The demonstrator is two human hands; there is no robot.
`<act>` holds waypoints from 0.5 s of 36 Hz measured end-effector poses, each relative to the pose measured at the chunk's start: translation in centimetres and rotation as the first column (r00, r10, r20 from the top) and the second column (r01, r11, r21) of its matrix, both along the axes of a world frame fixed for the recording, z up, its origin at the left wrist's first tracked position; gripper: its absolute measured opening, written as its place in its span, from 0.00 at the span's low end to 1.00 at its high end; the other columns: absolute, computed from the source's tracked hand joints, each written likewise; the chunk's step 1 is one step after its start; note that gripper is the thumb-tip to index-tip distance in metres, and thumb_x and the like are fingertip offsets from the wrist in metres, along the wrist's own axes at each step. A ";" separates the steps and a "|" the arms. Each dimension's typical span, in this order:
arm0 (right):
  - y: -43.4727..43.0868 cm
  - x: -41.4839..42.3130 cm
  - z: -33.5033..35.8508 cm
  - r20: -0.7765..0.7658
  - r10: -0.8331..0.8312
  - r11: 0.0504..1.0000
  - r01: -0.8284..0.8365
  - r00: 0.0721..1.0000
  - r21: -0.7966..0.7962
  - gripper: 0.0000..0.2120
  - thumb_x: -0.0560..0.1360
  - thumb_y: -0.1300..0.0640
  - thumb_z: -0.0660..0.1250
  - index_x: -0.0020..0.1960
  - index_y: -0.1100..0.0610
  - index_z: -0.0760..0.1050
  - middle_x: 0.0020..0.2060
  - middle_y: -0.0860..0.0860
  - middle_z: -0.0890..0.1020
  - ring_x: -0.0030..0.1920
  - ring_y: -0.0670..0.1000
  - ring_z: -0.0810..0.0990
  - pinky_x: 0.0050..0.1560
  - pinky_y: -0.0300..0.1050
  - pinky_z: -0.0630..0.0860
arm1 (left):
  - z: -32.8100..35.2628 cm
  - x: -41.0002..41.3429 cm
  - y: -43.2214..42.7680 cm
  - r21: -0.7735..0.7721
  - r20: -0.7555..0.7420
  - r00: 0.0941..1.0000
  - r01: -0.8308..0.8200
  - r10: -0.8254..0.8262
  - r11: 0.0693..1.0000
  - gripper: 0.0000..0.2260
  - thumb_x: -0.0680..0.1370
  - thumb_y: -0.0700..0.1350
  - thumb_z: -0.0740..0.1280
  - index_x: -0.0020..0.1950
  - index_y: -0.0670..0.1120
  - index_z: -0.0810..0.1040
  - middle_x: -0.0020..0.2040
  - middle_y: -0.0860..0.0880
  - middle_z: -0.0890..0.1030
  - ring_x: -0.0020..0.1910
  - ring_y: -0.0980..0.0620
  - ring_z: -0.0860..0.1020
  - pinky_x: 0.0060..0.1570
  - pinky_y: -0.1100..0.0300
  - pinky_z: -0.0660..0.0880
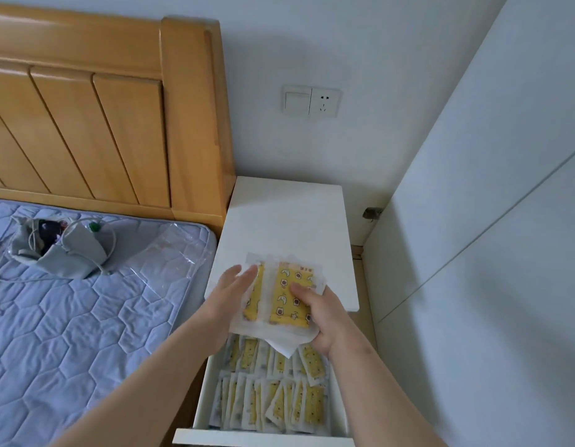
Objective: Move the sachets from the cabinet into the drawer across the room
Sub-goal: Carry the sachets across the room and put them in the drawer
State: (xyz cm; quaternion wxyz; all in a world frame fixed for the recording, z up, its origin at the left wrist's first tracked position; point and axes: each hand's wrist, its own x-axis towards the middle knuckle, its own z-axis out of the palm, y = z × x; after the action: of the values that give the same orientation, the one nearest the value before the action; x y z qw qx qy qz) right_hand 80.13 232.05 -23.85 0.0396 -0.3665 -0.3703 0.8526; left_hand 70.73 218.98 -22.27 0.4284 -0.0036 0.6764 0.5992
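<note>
I hold a stack of yellow-patterned sachets [284, 293] in white wrappers above the open drawer [263, 437] of the white bedside cabinet [286, 217]. My right hand [318, 314] grips the stack from the right, thumb on the top sachet. My left hand [233, 293] lies with straight fingers against the stack's left side. Below, the drawer holds several rows of the same sachets [273, 398], standing on edge and packed close.
A wooden bed with a headboard [102, 108] and a blue quilted mattress [70, 317] stands to the left, with grey pouches and cords [58, 250] and a clear plastic bag [170, 253] on it. A white wardrobe panel [489, 253] rises at the right. A wall socket [310, 101] is above.
</note>
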 end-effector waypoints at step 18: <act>-3.8 2.7 -17.6 0.381 -0.066 0.983 -0.005 0.922 0.183 0.26 0.66 0.56 0.77 0.60 0.53 0.72 0.52 0.51 0.82 0.52 0.52 0.82 0.55 0.56 0.78 | -17.0 3.6 -1.0 -0.212 0.276 0.949 -0.093 0.151 0.973 0.12 0.75 0.38 0.68 0.58 0.45 0.76 0.47 0.44 0.85 0.44 0.43 0.84 0.41 0.47 0.81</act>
State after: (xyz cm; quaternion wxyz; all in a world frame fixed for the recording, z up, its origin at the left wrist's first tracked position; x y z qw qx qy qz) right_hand 82.81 228.20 -41.40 0.0122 -0.5277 -0.4409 0.7260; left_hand 74.31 217.97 -39.25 0.4824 -0.1759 0.6605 0.5478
